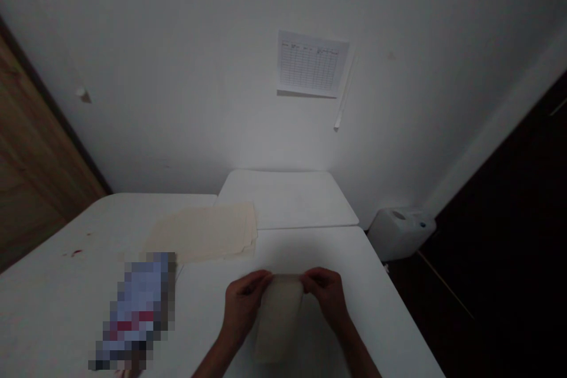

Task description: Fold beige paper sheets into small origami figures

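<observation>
Between my hands is a long, narrow beige piece (pixel 280 322) that looks like folded paper or a paper bag; its exact kind is unclear in the dim light. My left hand (pixel 243 302) pinches its far left corner between thumb and fingers. At the far right corner, my right hand (pixel 326 296) grips it the same way. The rest of the piece extends toward me, over the white table (pixel 212 331). Farther left lies a flat stack of thin cream sheets (pixel 204 231) with uneven edges.
A pixelated blue-and-red item (pixel 139 301) is at the left. Behind the table, a printed chart (pixel 311 65) hangs on the wall. A white plastic container (pixel 398 233) stands off the table's right side. Wooden boards (pixel 35 153) edge the far left.
</observation>
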Tool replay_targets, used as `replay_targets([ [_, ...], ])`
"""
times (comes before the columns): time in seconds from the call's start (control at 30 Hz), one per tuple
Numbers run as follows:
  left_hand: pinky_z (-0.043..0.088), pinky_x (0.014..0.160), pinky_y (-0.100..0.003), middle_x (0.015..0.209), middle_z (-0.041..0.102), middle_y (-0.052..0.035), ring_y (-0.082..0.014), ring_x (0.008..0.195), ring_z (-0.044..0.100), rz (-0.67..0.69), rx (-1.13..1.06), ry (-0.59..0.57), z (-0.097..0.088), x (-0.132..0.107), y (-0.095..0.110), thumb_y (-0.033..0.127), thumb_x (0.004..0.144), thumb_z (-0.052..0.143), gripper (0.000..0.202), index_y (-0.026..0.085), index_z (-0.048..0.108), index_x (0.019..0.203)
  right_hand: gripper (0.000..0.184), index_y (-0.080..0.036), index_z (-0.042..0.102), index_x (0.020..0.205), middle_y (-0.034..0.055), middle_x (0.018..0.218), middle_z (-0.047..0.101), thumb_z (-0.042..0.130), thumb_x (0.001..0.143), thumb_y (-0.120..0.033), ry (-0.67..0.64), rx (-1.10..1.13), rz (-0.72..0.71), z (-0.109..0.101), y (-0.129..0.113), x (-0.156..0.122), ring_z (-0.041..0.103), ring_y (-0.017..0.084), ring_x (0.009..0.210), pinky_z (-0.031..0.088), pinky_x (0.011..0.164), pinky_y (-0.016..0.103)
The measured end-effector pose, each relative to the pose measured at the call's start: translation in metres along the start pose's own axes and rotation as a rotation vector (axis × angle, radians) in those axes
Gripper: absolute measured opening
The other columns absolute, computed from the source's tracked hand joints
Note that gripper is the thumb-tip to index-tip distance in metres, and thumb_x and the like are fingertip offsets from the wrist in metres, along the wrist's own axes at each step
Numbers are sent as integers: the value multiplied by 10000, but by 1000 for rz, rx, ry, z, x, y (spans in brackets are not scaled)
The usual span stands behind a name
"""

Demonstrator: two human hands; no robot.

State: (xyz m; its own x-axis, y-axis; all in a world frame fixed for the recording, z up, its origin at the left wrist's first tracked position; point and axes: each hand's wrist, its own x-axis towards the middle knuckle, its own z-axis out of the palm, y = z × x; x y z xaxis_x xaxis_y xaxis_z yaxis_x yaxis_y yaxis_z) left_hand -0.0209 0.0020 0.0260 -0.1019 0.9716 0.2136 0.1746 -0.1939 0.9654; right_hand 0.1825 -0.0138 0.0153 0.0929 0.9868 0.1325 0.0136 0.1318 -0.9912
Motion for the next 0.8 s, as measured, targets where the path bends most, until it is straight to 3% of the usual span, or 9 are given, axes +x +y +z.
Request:
replay_targets([
  [0.2, 573, 600, -260, 695, 746, -45, -216, 638, 698, 1, -6, -36, 1, 1, -4, 444, 698, 703, 253, 198, 763, 697, 219, -169, 694, 653, -6, 564, 596, 729, 713, -376, 11, 90, 15, 3, -3, -2, 551, 148, 574, 449, 584, 251],
  [0.5, 561, 611, -275, 682, 736, -53, -223, 655, 690, -58, -19, -58, 1, 2, -2, 450, 704, 692, 276, 180, 748, 696, 368, -145, 684, 737, 7, 589, 585, 621, 819, -498, -2, 184, 13, 7, 5, 2, 549, 140, 545, 459, 535, 254],
  [0.8, 528, 586, -259, 696, 731, -62, -208, 645, 671, -140, -78, -117, 3, 2, -7, 451, 712, 703, 296, 160, 744, 741, 330, -140, 686, 715, 33, 614, 631, 654, 789, -460, 54, -70, 8, 7, 8, 5, 580, 159, 569, 473, 559, 257],
])
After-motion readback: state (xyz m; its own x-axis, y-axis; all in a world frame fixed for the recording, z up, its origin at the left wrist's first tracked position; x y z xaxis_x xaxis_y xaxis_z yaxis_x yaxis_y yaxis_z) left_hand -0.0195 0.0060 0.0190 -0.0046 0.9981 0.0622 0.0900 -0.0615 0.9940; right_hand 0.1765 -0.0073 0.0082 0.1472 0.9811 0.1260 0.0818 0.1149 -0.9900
